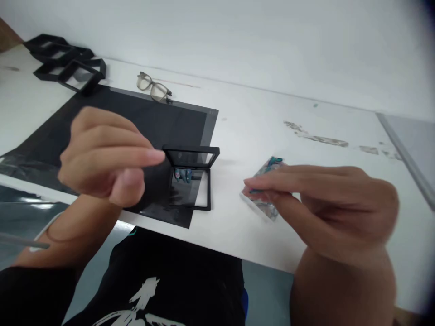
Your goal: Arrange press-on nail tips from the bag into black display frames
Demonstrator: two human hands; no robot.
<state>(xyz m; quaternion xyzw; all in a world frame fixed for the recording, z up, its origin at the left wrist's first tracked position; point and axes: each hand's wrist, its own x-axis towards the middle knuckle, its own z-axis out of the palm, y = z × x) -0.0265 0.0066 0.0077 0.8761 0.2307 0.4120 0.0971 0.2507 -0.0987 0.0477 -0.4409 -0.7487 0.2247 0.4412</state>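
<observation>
Holding left hand nearest the camera, blocking part of black sheet behind. Set across that sheet's right edge on the white tabletop: open black case with teal pieces inside. Farther back: glasses and clustered black frames. Curling left hand inward near raised lid; cannot tell its grip, open or closed. Pointing right hand leftward, grip pinched on small teal piece above plastic packet.
</observation>
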